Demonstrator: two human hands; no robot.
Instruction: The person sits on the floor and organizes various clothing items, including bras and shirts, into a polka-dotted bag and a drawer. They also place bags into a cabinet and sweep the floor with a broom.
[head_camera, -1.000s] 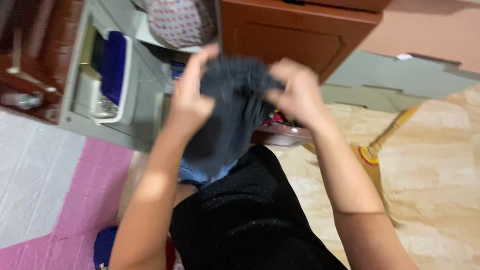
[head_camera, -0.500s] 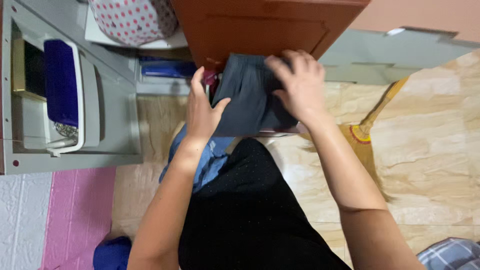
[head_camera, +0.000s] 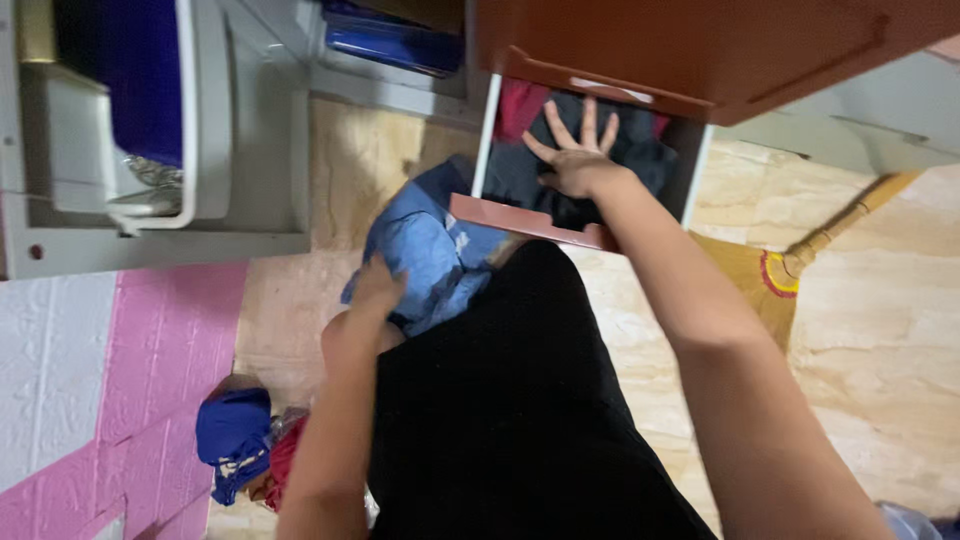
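An open wooden drawer (head_camera: 520, 215) juts out under a brown cabinet. My right hand (head_camera: 578, 155) lies flat with fingers spread on a dark grey folded garment (head_camera: 640, 165) inside the drawer, pressing it down. A red cloth (head_camera: 520, 105) shows at the drawer's back left. My left hand (head_camera: 375, 290) rests on a crumpled blue garment (head_camera: 425, 250) lying on my lap, its fingers curled over the fabric. My black clothing fills the lower middle of the view.
A broom (head_camera: 800, 265) with a yellow handle lies on the beige tiled floor at the right. A grey shelf unit (head_camera: 260, 130) with a white bin of blue items stands at the left. Blue and red clothes (head_camera: 240, 440) are heaped by the pink wall.
The dark garment, held in both hands a second ago, now lies in the drawer under my right hand. My left hand has dropped to the blue garment on my lap.
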